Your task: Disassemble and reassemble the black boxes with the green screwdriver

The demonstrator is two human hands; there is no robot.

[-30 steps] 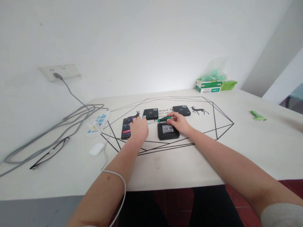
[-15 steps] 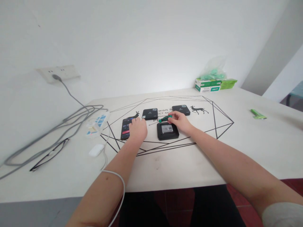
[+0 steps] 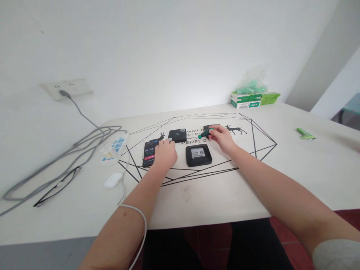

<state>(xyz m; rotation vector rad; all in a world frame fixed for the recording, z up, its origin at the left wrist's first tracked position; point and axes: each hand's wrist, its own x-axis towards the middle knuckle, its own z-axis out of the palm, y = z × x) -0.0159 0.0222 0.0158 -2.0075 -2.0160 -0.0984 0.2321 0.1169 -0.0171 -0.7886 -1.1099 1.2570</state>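
Note:
My right hand [image 3: 221, 138] is closed around a green-handled screwdriver [image 3: 204, 133], held above the table by the far right black box. A black square box [image 3: 198, 155] with a white label on its upturned face lies just in front of it. My left hand [image 3: 166, 153] rests beside a phone [image 3: 150, 153] whose lit screen shows a timer. Its fingers are curled in, and whatever they may hold is hidden. Behind sit a second black box [image 3: 177, 135] and a third black box [image 3: 211, 126], which my right hand partly covers.
Grey cable [image 3: 84, 144] coils over the table's left side, near glasses [image 3: 57, 186], a power strip [image 3: 114, 150] and a white earphone case [image 3: 113, 180]. Green-white boxes [image 3: 245, 100] with a plastic bag [image 3: 252, 84] stand at the back right. A green packet [image 3: 305, 133] lies far right.
My right hand has lifted the screwdriver up and to the right, away from the labelled box. My left hand has shifted slightly right, uncovering more of the phone.

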